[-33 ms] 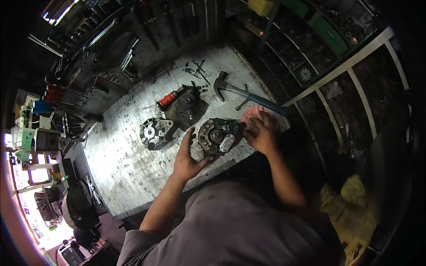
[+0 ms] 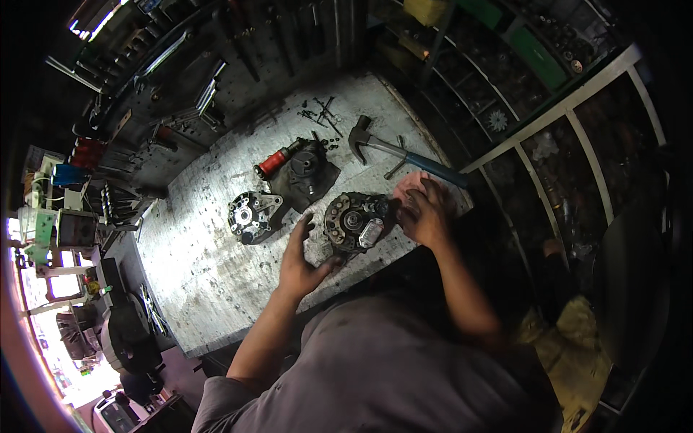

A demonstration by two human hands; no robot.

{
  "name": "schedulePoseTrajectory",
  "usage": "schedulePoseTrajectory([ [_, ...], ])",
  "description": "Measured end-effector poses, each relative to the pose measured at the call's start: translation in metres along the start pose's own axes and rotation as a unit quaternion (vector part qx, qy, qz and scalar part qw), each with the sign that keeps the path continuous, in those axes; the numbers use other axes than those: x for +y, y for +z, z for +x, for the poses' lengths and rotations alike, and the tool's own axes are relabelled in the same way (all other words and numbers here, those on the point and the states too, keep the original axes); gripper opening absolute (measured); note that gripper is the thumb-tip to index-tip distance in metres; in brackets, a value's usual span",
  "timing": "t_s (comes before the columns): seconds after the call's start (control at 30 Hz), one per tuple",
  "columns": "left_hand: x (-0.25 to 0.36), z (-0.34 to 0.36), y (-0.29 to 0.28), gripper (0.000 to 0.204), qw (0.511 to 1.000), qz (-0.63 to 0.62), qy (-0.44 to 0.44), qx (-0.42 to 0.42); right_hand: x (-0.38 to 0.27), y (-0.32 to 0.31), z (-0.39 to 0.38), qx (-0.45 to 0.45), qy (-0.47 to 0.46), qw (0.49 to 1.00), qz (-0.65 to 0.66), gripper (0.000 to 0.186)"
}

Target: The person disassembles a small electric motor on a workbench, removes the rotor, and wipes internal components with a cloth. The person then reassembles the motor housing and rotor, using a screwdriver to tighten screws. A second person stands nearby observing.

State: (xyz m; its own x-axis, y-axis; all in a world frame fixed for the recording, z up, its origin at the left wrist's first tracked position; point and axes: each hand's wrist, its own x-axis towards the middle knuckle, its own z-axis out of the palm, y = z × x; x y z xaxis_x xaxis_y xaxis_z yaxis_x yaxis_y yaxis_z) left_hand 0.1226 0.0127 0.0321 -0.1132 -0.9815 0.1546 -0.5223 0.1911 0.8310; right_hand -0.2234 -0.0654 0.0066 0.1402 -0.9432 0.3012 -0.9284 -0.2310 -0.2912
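An alternator point(image 2: 353, 221) lies on the metal-topped bench, its round face with bolts, a central hub and a pale rectangular block turned up. To its left my left hand point(image 2: 300, 261) is open, thumb and fingers spread, the thumb close to the alternator's lower edge. On the other side my right hand point(image 2: 426, 219) rests over a pink cloth point(image 2: 411, 185), its bent fingers apart and close to the alternator's right edge. Farther left sits a silvery alternator end cover point(image 2: 247, 215). Behind it, a dark round part point(image 2: 306, 163) lies on a dark cloth point(image 2: 321, 187).
A red-handled tool point(image 2: 273, 164) lies beside the dark part. At the right of the bench point(image 2: 195, 274) is a claw hammer point(image 2: 397, 150) with a blue grip. Several long bolts point(image 2: 326, 115) lie at the back. Tools hang on the wall; shelves point(image 2: 534, 137) stand at the right.
My left hand has shifted slightly down and its thumb has drawn back a little from the alternator. The right hand has barely moved.
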Motion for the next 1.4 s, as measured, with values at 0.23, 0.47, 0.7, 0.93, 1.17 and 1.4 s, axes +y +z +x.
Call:
schedulePoseTrajectory([
  [0.23, -0.085, -0.094, -0.059, 0.054, 0.937, 0.200, -0.100, 0.269, -0.001, 0.023, 0.019, 0.038, 0.010, 0.998, -0.042, 0.043],
  [0.47, -0.122, -0.104, -0.107, 0.053, 0.838, 0.259, -0.300, 0.375, 0.002, 0.033, 0.021, 0.074, -0.011, 0.996, -0.041, 0.044],
  [0.7, -0.124, -0.104, -0.104, 0.050, 0.855, 0.213, -0.284, 0.379, 0.001, 0.036, 0.022, 0.088, -0.024, 0.994, -0.058, 0.043],
  [0.93, -0.125, -0.105, -0.108, 0.051, 0.844, 0.269, -0.314, 0.341, 0.001, 0.037, 0.023, 0.074, -0.016, 0.996, -0.049, 0.040],
  [1.17, -0.125, -0.103, -0.106, 0.052, 0.861, 0.205, -0.290, 0.364, 0.002, 0.038, 0.024, 0.092, -0.012, 0.994, -0.054, 0.038],
  [1.4, -0.129, -0.105, -0.106, 0.047, 0.859, 0.226, -0.285, 0.361, 0.001, 0.035, 0.022, 0.076, -0.005, 0.996, -0.047, 0.042],
])
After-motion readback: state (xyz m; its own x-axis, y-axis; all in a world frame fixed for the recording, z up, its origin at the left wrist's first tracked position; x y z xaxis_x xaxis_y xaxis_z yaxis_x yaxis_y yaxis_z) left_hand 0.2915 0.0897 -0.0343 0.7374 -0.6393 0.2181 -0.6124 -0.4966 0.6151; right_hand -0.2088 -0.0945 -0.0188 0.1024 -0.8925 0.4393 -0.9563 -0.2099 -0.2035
